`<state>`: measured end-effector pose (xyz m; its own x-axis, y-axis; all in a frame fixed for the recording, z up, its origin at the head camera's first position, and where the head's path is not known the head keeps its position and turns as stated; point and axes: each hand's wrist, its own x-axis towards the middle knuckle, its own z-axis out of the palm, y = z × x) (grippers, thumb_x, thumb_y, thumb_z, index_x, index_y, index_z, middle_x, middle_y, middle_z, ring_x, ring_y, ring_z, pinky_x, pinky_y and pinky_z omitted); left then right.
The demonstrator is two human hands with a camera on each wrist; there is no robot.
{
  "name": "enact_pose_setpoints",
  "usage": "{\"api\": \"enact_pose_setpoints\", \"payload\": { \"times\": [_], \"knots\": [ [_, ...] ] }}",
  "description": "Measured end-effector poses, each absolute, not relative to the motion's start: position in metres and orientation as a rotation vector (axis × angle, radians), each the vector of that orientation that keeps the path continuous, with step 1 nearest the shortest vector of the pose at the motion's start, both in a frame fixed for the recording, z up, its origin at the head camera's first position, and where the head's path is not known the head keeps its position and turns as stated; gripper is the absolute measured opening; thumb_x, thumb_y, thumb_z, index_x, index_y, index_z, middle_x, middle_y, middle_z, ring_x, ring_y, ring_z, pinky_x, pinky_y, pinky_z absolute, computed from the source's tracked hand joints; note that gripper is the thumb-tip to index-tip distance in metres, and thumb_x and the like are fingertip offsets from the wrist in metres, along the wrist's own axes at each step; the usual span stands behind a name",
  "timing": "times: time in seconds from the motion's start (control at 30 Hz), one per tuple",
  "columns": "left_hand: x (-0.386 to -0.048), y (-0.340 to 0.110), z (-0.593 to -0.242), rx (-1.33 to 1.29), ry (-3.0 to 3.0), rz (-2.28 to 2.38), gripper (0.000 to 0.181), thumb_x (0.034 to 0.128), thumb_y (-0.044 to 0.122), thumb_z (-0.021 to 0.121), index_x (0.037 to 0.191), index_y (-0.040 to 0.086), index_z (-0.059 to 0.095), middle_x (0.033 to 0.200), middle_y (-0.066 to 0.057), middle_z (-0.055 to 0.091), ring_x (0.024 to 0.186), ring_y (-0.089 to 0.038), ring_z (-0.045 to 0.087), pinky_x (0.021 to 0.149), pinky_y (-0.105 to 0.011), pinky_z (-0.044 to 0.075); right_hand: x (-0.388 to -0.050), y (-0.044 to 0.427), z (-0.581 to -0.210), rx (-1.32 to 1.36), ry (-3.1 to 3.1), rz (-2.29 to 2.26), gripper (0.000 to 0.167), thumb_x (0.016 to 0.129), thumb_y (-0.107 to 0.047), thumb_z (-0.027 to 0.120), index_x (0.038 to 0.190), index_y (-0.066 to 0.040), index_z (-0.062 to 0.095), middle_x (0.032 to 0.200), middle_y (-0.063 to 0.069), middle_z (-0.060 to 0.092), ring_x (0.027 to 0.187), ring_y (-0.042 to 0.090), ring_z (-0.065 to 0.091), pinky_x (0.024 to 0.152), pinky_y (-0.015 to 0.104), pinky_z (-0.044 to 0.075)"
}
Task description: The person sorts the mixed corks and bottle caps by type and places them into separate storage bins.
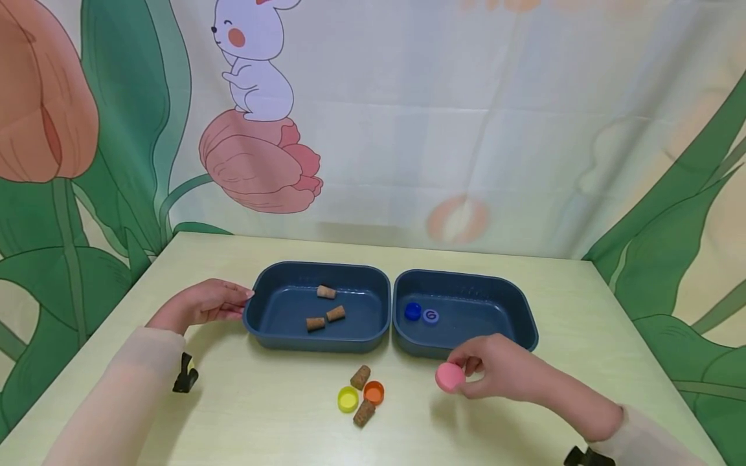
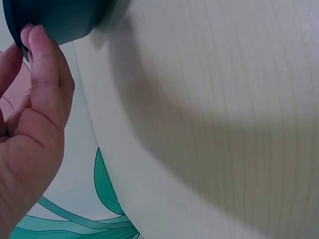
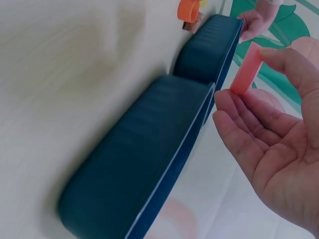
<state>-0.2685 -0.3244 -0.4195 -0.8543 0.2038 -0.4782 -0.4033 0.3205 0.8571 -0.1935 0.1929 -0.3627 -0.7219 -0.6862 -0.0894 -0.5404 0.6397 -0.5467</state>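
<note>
My right hand (image 1: 501, 372) pinches a pink bottle cap (image 1: 451, 377) between thumb and fingers, in front of the right blue tray (image 1: 466, 274). The cap's ridged edge shows in the right wrist view. At the far left end of the left blue tray (image 1: 317, 345), my left hand (image 1: 212, 303) grips the rim with its fingertips. Three corks (image 1: 335, 314) lie in the left tray. A dark blue cap (image 1: 412, 311) and a purple cap (image 1: 430, 316) lie side by side in the right one.
On the table in front of the trays sit a yellow cap (image 1: 348, 399), an orange cap (image 1: 373, 393) and two darker corks, one cork (image 1: 361, 377) behind and another cork (image 1: 364, 413) nearer me. A printed cloth (image 1: 373, 129) hangs along the table's back edge.
</note>
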Motion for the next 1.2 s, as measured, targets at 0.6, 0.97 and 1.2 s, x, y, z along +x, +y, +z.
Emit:
{"api": "enact_pose_setpoints", "payload": {
  "times": [0.6, 0.97, 1.2],
  "knots": [
    [-0.27, -0.325, -0.422, -0.191, 2.088, 1.563, 0.031, 0.1073, 0.019, 0.053, 0.126, -0.005, 0.061, 0.082, 0.008, 0.072, 0.076, -0.004, 0.071, 0.077, -0.019, 0.062, -0.199, 0.215, -0.347, -0.988, 2.643, -0.692, 0.021, 0.081, -0.015, 0.081, 0.102, -0.01, 0.078, 0.091, -0.007, 0.075, 0.077, -0.004, 0.059, 0.069, 0.017, 0.055],
    [-0.269, -0.323, -0.421, -0.185, 2.096, 1.559, 0.031, 0.1072, 0.018, 0.053, 0.125, -0.005, 0.061, 0.081, 0.008, 0.072, 0.076, -0.004, 0.07, 0.076, -0.018, 0.062, -0.209, 0.222, -0.324, -0.878, 2.67, -0.638, 0.026, 0.083, -0.02, 0.081, 0.105, -0.007, 0.077, 0.087, -0.006, 0.073, 0.075, 0.0, 0.059, 0.065, 0.019, 0.053],
    [-0.269, -0.325, -0.42, -0.178, 2.092, 1.565, 0.029, 0.1072, 0.018, 0.053, 0.123, -0.004, 0.063, 0.081, 0.008, 0.072, 0.075, -0.004, 0.07, 0.075, -0.018, 0.062, -0.222, 0.225, -0.306, -0.86, 2.686, -0.597, 0.028, 0.085, -0.02, 0.08, 0.108, -0.005, 0.076, 0.085, -0.005, 0.072, 0.073, 0.003, 0.06, 0.064, 0.02, 0.053]
  ]
}}
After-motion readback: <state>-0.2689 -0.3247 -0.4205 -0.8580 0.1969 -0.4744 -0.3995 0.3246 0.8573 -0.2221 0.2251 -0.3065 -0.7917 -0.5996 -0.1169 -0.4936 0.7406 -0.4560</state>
